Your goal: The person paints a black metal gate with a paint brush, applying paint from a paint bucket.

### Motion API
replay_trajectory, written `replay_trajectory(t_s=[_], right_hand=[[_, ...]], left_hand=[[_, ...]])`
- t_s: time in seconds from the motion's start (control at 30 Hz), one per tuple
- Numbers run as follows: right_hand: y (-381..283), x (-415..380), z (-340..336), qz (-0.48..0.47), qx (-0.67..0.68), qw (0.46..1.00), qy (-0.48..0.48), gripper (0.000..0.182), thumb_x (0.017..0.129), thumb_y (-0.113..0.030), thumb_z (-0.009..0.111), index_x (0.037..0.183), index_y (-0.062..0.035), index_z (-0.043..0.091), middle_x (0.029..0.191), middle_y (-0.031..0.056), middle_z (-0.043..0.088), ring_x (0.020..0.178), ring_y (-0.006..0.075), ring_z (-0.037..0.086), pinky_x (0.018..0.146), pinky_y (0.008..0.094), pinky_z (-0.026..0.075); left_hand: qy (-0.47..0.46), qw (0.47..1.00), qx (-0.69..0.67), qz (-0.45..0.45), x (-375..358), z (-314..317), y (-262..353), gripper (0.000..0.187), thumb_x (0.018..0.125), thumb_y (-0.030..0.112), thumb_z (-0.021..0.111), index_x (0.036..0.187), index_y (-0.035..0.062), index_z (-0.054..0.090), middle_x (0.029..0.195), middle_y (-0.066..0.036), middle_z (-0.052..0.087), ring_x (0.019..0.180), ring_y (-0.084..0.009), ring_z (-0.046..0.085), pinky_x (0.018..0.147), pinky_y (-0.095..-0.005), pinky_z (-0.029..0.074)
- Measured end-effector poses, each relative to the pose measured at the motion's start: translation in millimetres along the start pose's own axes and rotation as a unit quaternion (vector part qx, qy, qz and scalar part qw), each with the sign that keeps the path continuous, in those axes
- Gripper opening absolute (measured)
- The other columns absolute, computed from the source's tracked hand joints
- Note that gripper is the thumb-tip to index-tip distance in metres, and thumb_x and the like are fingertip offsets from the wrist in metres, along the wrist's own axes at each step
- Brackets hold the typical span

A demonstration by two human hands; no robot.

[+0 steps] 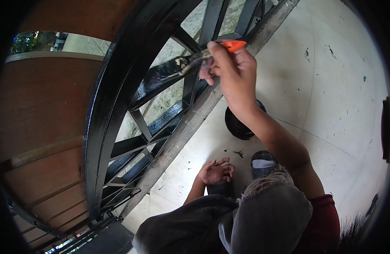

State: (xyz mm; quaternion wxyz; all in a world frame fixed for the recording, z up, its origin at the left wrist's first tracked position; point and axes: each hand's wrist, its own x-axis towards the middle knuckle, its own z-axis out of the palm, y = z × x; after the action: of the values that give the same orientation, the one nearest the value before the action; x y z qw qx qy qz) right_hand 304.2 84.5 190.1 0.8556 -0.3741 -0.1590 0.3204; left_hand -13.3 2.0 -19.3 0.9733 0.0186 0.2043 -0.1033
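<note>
My right hand (235, 76) grips a paintbrush (186, 63) with an orange handle end. The brush head is smeared black and blurred. Its bristles lie against a black bar of the metal gate (165, 116), where the coating looks wet and glossy. Lower down, my left hand (218, 171) hangs near my knee, fingers apart and loosely bent, with nothing visible in it. Below my right forearm stands a round black container (239, 125); the arm covers part of it, and its contents cannot be made out.
Pale floor tiles (330, 84) carry several dark paint spots. A grey ledge (190, 114) runs along the foot of the gate. Brown panels (47, 97) fill the gate's left side. A dark slipper (263, 165) shows beside my knees.
</note>
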Motion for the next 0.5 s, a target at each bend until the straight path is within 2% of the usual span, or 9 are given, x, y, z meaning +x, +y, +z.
replay_trajectory(t_s=[0.07, 0.1, 0.17, 0.23, 0.37, 0.5], right_hand=[[7, -4, 11, 0.007, 0.041, 0.998, -0.040, 0.014, 0.102, -0.014, 0.059, 0.097, -0.0005, 0.056, 0.067, 0.0025, 0.060, 0.055, 0.0083, 0.060, 0.047, 0.0222, 0.043], [11, -12, 19, -0.009, 0.010, 1.000, -0.016, 0.015, 0.102, -0.014, 0.059, 0.096, -0.0008, 0.056, 0.065, 0.0031, 0.061, 0.055, 0.0081, 0.060, 0.047, 0.0221, 0.043], [15, -13, 4, 0.029, 0.002, 1.000, -0.010, 0.015, 0.102, -0.014, 0.059, 0.095, -0.0010, 0.056, 0.065, 0.0028, 0.061, 0.054, 0.0082, 0.060, 0.046, 0.0218, 0.042], [11, -4, -2, 0.021, 0.048, 0.998, 0.024, 0.015, 0.102, -0.013, 0.060, 0.093, -0.0014, 0.056, 0.065, 0.0022, 0.060, 0.054, 0.0081, 0.060, 0.046, 0.0213, 0.042], [22, -10, 18, -0.012, 0.053, 0.998, 0.011, 0.016, 0.100, -0.012, 0.062, 0.090, 0.0001, 0.058, 0.064, 0.0014, 0.058, 0.054, 0.0082, 0.060, 0.046, 0.0219, 0.043], [7, -14, 9, 0.024, 0.065, 0.998, 0.008, 0.015, 0.099, -0.010, 0.061, 0.091, 0.0010, 0.057, 0.064, 0.0009, 0.057, 0.053, 0.0084, 0.060, 0.047, 0.0227, 0.045]], left_hand=[[0.002, 1.000, -0.014, 0.012, -1, -1, -1, 0.065, 0.088, 0.058, 0.060, 0.137, 0.0165, 0.050, 0.131, -0.021, 0.051, 0.118, -0.0339, 0.051, 0.094, -0.0472, 0.042], [0.006, 1.000, -0.010, 0.008, -1, -1, -1, 0.066, 0.088, 0.059, 0.060, 0.138, 0.0164, 0.050, 0.131, -0.021, 0.051, 0.118, -0.0343, 0.051, 0.094, -0.0477, 0.042], [0.014, 1.000, -0.004, 0.006, 0, -3, -1, 0.067, 0.088, 0.059, 0.060, 0.139, 0.0164, 0.049, 0.132, -0.021, 0.051, 0.118, -0.0346, 0.051, 0.094, -0.0481, 0.042], [0.002, 1.000, -0.008, 0.011, 2, -1, 0, 0.068, 0.088, 0.060, 0.059, 0.140, 0.0164, 0.049, 0.133, -0.021, 0.050, 0.119, -0.0349, 0.051, 0.094, -0.0486, 0.042], [0.028, 0.999, -0.024, 0.028, 4, -2, -3, 0.069, 0.088, 0.061, 0.059, 0.141, 0.0167, 0.049, 0.135, -0.021, 0.050, 0.118, -0.0353, 0.051, 0.094, -0.0491, 0.042], [0.032, 0.999, -0.017, 0.024, 6, -5, -2, 0.071, 0.089, 0.061, 0.058, 0.143, 0.0176, 0.047, 0.135, -0.021, 0.050, 0.119, -0.0358, 0.050, 0.094, -0.0498, 0.041]])
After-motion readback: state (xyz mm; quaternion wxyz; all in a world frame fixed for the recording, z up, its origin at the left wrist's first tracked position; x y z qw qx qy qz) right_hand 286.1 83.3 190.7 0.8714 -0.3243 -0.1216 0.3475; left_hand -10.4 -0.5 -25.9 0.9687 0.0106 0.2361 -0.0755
